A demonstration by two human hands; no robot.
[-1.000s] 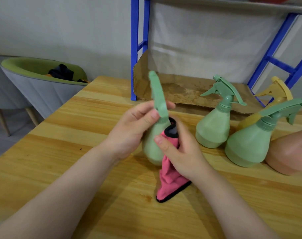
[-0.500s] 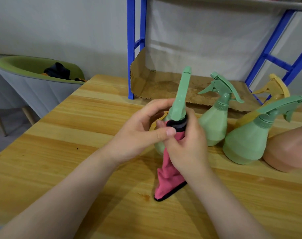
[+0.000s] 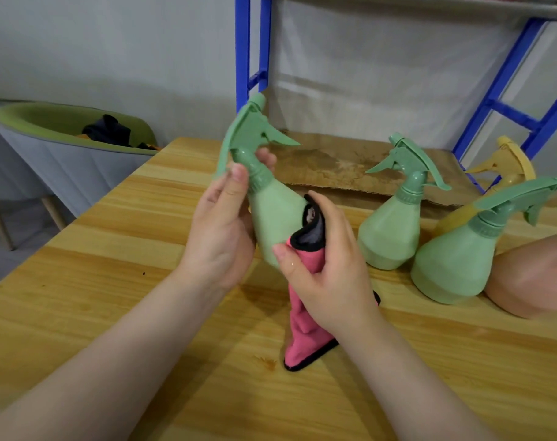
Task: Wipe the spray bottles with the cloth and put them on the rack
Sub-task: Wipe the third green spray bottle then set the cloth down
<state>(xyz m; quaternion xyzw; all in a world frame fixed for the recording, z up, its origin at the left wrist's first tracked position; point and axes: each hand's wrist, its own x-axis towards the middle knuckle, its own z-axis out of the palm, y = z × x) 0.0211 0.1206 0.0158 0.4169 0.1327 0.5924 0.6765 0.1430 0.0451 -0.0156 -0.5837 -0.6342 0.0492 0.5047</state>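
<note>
My left hand (image 3: 221, 230) grips a light green spray bottle (image 3: 272, 214) at its neck and side, held above the wooden table (image 3: 112, 297) and tilted left, nozzle pointing right. My right hand (image 3: 328, 268) presses a pink cloth with black trim (image 3: 302, 332) against the bottle's right side; the cloth's loose end hangs down to the table. Two more green spray bottles (image 3: 395, 227) (image 3: 461, 262), a yellow one (image 3: 506, 173) and a pink one (image 3: 538, 275) stand at the right. The blue metal rack (image 3: 248, 52) rises behind the table.
A sheet of brown cardboard (image 3: 334, 167) lies on the rack's bottom level behind the bottles. A grey and green chair (image 3: 64, 157) with dark clothing in it stands to the left of the table.
The bottle has turned in my left hand, so its nozzle now points right and its body shows. My right hand with the cloth has slid from the neck down to the bottle's side.
</note>
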